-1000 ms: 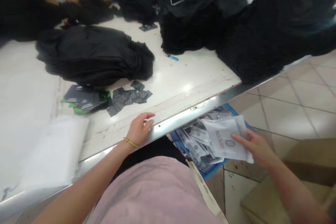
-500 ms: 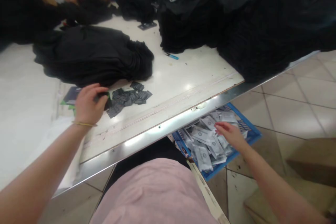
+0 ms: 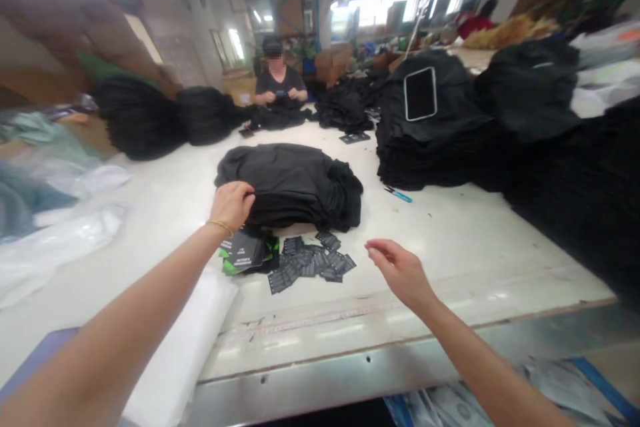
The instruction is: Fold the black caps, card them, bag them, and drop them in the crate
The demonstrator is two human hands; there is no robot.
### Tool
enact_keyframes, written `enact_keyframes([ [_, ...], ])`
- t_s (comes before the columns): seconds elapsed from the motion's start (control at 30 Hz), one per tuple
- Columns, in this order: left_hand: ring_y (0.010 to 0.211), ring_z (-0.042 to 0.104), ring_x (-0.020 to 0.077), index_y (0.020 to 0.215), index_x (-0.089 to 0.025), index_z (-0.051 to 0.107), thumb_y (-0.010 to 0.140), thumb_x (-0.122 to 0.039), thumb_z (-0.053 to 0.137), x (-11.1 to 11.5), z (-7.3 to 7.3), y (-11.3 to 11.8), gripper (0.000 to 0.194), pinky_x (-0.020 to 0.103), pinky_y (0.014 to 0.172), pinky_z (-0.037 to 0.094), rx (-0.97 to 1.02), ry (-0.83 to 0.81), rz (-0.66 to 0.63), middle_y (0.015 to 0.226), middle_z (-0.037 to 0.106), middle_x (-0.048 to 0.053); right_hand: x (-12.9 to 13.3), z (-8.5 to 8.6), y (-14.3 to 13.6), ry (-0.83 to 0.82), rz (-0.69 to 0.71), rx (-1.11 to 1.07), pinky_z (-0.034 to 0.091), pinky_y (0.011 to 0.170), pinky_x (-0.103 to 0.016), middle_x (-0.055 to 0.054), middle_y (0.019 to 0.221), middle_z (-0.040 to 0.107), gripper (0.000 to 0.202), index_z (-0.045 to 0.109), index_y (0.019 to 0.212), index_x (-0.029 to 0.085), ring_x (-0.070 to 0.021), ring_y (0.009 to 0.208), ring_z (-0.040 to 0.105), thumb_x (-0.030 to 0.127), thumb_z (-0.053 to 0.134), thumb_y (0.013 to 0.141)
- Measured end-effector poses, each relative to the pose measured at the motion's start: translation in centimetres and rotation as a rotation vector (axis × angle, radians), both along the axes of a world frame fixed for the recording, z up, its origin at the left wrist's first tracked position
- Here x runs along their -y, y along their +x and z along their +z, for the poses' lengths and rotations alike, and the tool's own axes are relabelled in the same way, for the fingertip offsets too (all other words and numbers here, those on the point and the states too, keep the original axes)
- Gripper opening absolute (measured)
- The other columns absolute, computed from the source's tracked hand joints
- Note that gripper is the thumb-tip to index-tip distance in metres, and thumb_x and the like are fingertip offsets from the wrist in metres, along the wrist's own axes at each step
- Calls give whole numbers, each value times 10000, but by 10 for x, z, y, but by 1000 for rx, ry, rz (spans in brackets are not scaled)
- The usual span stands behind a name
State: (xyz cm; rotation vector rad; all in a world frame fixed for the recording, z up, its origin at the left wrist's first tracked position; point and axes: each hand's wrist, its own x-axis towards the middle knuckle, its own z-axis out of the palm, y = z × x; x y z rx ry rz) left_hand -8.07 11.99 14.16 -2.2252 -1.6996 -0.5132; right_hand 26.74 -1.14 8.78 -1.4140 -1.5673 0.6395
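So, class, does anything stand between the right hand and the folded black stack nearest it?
Nothing visible does: only the white tabletop shows between the right hand and the near right end of the black stack. The small dark labels lie to the hand's left, beside that path.

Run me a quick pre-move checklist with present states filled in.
1. Bare right hand empty: ok, no item shows in it.
2. Bare left hand touching the folded black cloth stack: cannot tell; it overlaps the stack's left end in view.
3. Small dark rectangular labels squared up: not ok, loosely scattered.
4. Dark, green-edged printed cards beside the labels: ok.
5. Blue-handled metal snips apart from both hands: ok, lying on the white tabletop.
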Motion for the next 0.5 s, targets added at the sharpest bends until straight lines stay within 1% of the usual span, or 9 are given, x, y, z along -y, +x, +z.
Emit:
enact_keyframes([
  [0.07,1024,544,227,1004,-183,583,848,-307,389,-7,4,-12,279,400,955,345,-15,-45,45,1053,625,74,-51,-1,-32,153,-38,91,516,765,-353,-100,1039,654,315,610,1045,171,-216,901,613,332,513,793],
  [0.13,1042,542,229,1038,-197,575,859,-299,349,-15,7,-25,305,436,975,316,-52,-100,86,1088,619,71,-92,-7,-60,245,-76,220,471,877,-397,-134,1159,599,377,586,1116,149,-250,1056,551,272,544,763],
  [0.17,1056,537,227,1049,-206,574,862,-291,332,-19,8,-31,317,447,987,300,-77,-120,96,1104,615,67,-107,-10,-70,264,-91,265,446,911,-422,-149,1184,581,382,593,1113,141,-268,1096,526,235,554,745],
  [0.23,1061,540,220,1057,-220,580,858,-272,319,-26,12,-41,333,445,998,289,-128,-146,109,1109,617,59,-128,-17,-83,267,-107,297,432,916,-466,-167,1170,586,344,633,1051,140,-294,1089,529,173,553,718],
  [0.3,1024,562,217,1038,-216,601,837,-260,338,-32,18,-46,333,402,961,338,-174,-165,120,1074,634,61,-137,-18,-84,280,-94,296,444,892,-471,-152,1106,624,275,674,948,158,-292,1033,563,139,541,708],
  [0.33,992,576,217,1012,-213,616,823,-257,353,-34,22,-47,327,374,924,372,-195,-177,116,1043,647,62,-138,-15,-81,293,-85,295,447,890,-460,-138,1062,647,243,686,895,167,-282,1007,577,132,535,707],
  [0.43,904,597,209,927,-210,643,785,-263,401,-31,34,-46,285,315,830,423,-213,-188,41,940,669,49,-135,0,-63,328,-90,276,450,893,-413,-113,963,681,204,685,818,167,-245,946,606,143,503,731],
  [0.5,858,596,201,903,-207,636,775,-293,433,-21,39,-45,255,306,809,429,-184,-161,-26,890,665,39,-128,12,-50,362,-122,231,440,911,-391,-113,999,671,215,674,843,161,-227,965,602,172,477,759],
])
